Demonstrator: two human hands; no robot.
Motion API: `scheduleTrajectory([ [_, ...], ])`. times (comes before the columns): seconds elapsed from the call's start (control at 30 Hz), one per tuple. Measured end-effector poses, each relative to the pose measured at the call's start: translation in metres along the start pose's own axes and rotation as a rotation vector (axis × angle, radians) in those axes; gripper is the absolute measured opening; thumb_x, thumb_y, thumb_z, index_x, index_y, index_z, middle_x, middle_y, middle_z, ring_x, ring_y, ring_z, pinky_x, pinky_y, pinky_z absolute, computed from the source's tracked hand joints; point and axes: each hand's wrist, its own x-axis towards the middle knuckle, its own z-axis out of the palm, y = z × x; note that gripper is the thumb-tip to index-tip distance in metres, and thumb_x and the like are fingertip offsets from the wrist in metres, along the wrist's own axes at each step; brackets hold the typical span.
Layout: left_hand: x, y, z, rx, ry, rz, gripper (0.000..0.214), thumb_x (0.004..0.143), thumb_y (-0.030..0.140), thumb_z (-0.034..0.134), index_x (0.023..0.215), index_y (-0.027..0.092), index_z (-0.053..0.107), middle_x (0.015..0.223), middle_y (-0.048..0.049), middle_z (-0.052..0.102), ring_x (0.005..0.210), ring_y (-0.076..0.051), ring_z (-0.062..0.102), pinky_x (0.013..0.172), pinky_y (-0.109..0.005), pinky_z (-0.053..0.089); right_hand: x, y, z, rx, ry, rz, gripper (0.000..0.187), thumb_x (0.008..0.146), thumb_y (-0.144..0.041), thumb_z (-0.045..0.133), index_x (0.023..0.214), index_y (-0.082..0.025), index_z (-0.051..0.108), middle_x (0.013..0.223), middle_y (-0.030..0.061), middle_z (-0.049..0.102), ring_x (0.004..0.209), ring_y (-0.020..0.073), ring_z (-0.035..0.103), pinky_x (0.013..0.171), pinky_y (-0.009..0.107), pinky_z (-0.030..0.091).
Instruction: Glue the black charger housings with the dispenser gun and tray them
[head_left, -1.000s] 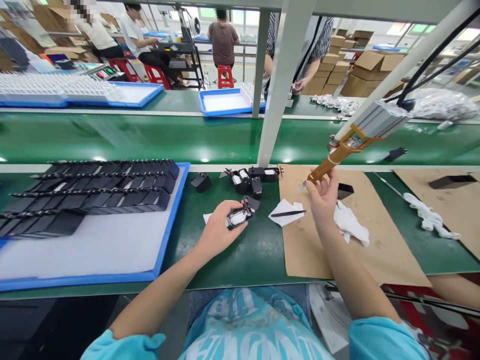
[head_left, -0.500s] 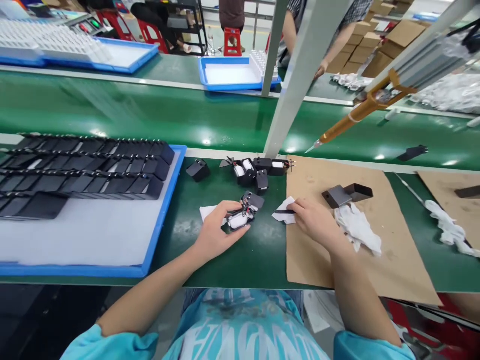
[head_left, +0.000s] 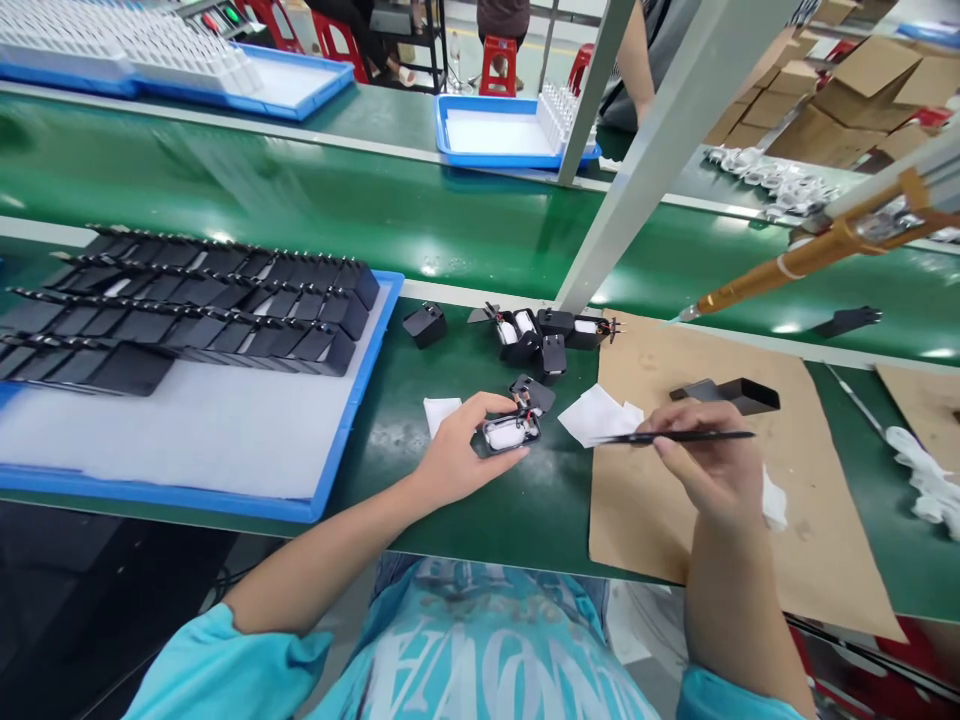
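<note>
My left hand (head_left: 466,446) is closed around a small black plug adapter case (head_left: 511,433), thumb and fingers on its two ends. White parts and thin wires show inside it, and its black lid (head_left: 534,393) hangs off at the back. Raised over the cardboard, my right hand (head_left: 709,462) grips thin dark tweezers (head_left: 694,436), whose tip points left. White paper pieces (head_left: 592,415) lie just beyond that tip. Another white paper piece (head_left: 439,412) sits beside my left fingers. Several black adapter cases (head_left: 517,338) are grouped behind, some with white insides showing.
A blue tray (head_left: 352,400) on the left bears rows of black adapters (head_left: 247,300). The cardboard sheet (head_left: 637,530) holds an open black case (head_left: 748,396). An orange-brown dispenser tool (head_left: 787,265) hangs at right near a metal post (head_left: 630,160). A person's arm (head_left: 636,65) shows beyond.
My right hand has lifted off the white paper and moved right, with the tweezers now plainly in view. My left hand keeps its hold on the adapter case. The camera view has shifted.
</note>
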Motion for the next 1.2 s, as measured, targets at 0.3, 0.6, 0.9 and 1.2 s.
scheduleTrajectory([
  [0.3, -0.003, 0.003, 0.001, -0.168, -0.113, 0.059, 0.038, 0.077, 0.027, 0.074, 0.112, 0.023, 0.057, 0.111, -0.0088, 0.067, 0.102, -0.022, 0.067, 0.080, -0.033, 0.058, -0.005, -0.020, 0.069, 0.191, -0.031, -0.304, 0.032, 0.078, -0.004, 0.068, 0.100, -0.026, 0.061, 0.090, 0.0039, 0.079, 0.096, 0.0257, 0.075, 0.078, 0.050, 0.063],
  [0.6, -0.003, 0.003, 0.000, -0.177, -0.126, 0.072, 0.039, 0.077, 0.029, 0.075, 0.111, 0.022, 0.058, 0.113, -0.0102, 0.067, 0.105, -0.023, 0.066, 0.085, -0.036, 0.057, -0.005, -0.017, 0.075, 0.233, -0.003, -0.287, 0.035, 0.077, -0.002, 0.068, 0.100, -0.026, 0.062, 0.091, 0.0035, 0.079, 0.092, 0.0232, 0.075, 0.077, 0.046, 0.063],
  [0.9, -0.002, 0.002, -0.001, -0.203, -0.153, 0.054, 0.040, 0.076, 0.031, 0.077, 0.109, 0.021, 0.058, 0.111, -0.0101, 0.067, 0.102, -0.023, 0.067, 0.080, -0.033, 0.057, -0.006, -0.013, 0.073, 0.317, -0.067, -0.239, 0.035, 0.078, 0.001, 0.067, 0.101, -0.025, 0.062, 0.093, 0.0029, 0.079, 0.096, 0.0219, 0.073, 0.082, 0.045, 0.061],
  [1.2, -0.002, 0.005, -0.003, -0.271, -0.217, -0.010, 0.041, 0.075, 0.033, 0.078, 0.108, 0.020, 0.058, 0.111, -0.0088, 0.068, 0.099, -0.021, 0.066, 0.081, -0.031, 0.056, -0.004, -0.008, 0.063, 0.359, -0.076, -0.206, 0.028, 0.083, -0.006, 0.065, 0.101, -0.027, 0.061, 0.090, 0.0028, 0.078, 0.093, 0.0224, 0.072, 0.081, 0.045, 0.059],
])
